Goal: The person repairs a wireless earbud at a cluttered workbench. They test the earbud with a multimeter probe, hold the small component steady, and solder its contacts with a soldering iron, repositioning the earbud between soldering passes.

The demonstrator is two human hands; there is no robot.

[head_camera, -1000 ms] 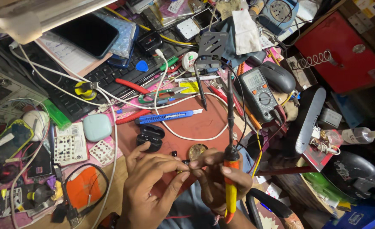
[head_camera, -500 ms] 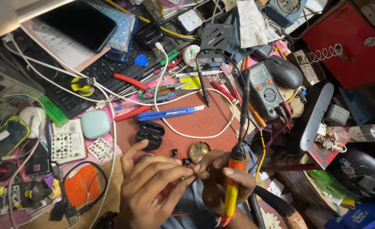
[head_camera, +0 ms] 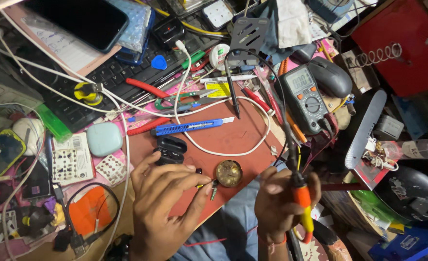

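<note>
Right hand (head_camera: 284, 203) grip closed on orange soldering iron (head_camera: 301, 203), tip raised at 12 o'clock off surface; left hand (head_camera: 163, 193) pinching small component (head_camera: 213, 187) beside round tin (head_camera: 229, 173), steadying for work.

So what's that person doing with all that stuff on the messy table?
A person is working on something tiny over a reddish mat. Their left hand pinches a small part between its fingertips, next to a little round brass-coloured tin. Their right hand grips an orange-handled soldering iron, pointing up and away from the part. A multimeter, a blue utility knife and a black earbud case lie close by.
</note>
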